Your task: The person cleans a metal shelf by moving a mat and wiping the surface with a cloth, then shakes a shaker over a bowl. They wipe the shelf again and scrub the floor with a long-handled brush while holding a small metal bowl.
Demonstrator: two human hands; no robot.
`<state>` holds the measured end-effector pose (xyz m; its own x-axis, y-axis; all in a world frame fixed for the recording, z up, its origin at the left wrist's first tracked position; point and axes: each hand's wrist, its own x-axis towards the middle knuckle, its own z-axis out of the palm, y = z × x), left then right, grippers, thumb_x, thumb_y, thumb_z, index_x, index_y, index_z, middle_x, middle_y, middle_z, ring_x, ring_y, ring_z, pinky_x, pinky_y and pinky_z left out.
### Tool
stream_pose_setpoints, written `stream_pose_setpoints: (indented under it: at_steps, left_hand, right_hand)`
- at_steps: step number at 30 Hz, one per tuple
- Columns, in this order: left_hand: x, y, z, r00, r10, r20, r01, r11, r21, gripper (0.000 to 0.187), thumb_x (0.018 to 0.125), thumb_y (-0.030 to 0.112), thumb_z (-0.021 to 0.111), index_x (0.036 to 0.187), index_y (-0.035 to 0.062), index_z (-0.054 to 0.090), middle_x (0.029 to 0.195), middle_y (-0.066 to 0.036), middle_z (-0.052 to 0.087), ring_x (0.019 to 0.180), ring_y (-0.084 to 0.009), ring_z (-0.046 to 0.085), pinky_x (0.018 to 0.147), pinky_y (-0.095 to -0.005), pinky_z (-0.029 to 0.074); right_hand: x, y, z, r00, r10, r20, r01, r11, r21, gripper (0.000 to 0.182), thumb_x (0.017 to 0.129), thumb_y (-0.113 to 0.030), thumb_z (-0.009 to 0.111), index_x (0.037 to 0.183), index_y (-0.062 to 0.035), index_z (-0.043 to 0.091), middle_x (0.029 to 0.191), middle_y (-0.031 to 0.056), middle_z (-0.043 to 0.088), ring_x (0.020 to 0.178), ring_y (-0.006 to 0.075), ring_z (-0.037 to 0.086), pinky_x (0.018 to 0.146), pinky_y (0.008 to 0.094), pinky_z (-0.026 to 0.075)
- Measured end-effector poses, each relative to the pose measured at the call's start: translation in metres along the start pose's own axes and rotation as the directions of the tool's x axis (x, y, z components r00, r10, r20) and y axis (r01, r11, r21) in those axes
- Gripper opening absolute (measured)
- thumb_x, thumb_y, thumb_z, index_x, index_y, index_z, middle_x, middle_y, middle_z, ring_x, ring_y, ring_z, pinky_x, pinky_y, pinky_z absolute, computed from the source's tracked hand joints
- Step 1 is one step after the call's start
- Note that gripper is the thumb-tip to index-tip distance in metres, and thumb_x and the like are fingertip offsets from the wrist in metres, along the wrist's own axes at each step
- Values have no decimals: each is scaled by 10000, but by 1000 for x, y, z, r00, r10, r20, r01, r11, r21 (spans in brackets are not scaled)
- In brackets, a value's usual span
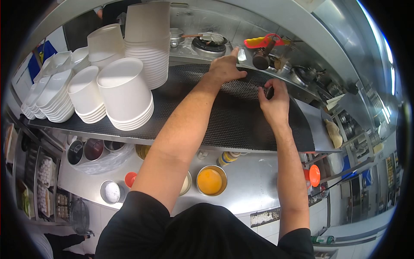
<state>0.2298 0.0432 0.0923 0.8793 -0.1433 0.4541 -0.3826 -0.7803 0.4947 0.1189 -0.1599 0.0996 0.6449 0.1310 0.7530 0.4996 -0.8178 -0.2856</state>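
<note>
My left hand (226, 68) reaches over the far edge of a shelf covered with a black textured mat (241, 116). Its thumb and fingers are spread, and nothing shows between them. To its right, my right hand (275, 98) is above the same mat, fingers curled around a small dark object (269, 92) that I cannot make out. Just past my left hand, a whisk (212, 37) lies by a black round burner (209, 45). A red and yellow handled tool (266, 41) is beyond my right hand.
Stacked white bowls (125, 90) stand on the shelf's left. Below, a steel counter (254, 181) holds a pot of orange liquid (211, 181), a container of white powder (112, 192) and a yellow-labelled bottle (227, 158). Another person's dark sleeve (64, 241) shows at lower left.
</note>
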Motion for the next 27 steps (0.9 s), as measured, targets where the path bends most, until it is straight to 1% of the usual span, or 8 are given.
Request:
stream_pose_setpoints:
  at_steps: [4,7,10,13,19,22,25,27]
  left_hand:
    - [-1,1,-2,1000,-1,15,1,1000,-14,1149,813,518,831,1680,45,244,1191,-203,764,1224,-337,703,1081,-442,503]
    - [-1,2,-3,1000,-11,16,11,1000,-15,1143,814,511,829,1680,48,244,1195,-203,764,1229,-338,700,1082,-440,503]
    - [-2,1,-2,1000,-7,17,7,1000,-25,1140,815,513,828,1681,51,248,1198,-206,762,1230,-340,699,1086,-437,500]
    - [-1,1,-2,1000,-10,11,10,1000,-13,1135,816,516,823,1682,55,252,1202,-207,760,1231,-343,698,1091,-436,496]
    - [-1,3,-2,999,-34,16,34,999,-24,1100,845,530,788,1683,58,253,1194,-198,763,1226,-344,699,1089,-434,496]
    - [0,1,-3,999,-22,31,24,999,-43,1079,862,521,770,1683,56,248,1182,-182,768,1212,-336,706,1079,-445,499]
    - [1,1,0,1000,-27,13,28,999,-36,1054,872,500,763,1685,68,251,1156,-159,774,1190,-322,715,1064,-447,505]
    - [2,-1,3,1000,-19,0,19,999,-31,1022,886,491,754,1685,88,260,1156,-146,773,1188,-318,715,1062,-445,506]
  right_hand:
    - [1,-5,-1,1000,15,-14,-14,1000,14,238,872,-130,788,1018,-49,619,1033,165,608,978,402,629,858,495,511]
    - [-2,-6,1,989,-69,-130,65,997,-33,244,868,-117,795,1019,-45,617,1034,168,604,981,404,626,864,497,512]
    - [-3,-2,1,982,-104,-161,97,994,-46,254,865,-113,801,1018,-40,613,1033,171,599,972,408,625,859,494,514]
    - [-5,-4,-1,992,-46,-115,45,999,-11,256,865,-113,802,1012,-37,607,1030,172,594,967,413,621,861,495,513]
    - [-8,-6,-4,996,0,-86,1,1000,6,253,867,-114,803,1005,-34,606,1024,175,600,953,418,619,858,499,511]
    - [-9,-1,-9,981,-113,-155,106,993,-56,246,869,-116,804,1001,-29,616,1002,163,611,927,384,625,836,473,513]
    - [-13,0,-22,987,31,-156,-29,999,16,247,869,-123,811,1007,-26,631,975,143,622,903,336,629,832,430,513]
    - [-17,5,-31,984,63,-169,-60,998,25,251,872,-129,815,1021,-26,640,980,135,630,893,311,631,834,409,513]
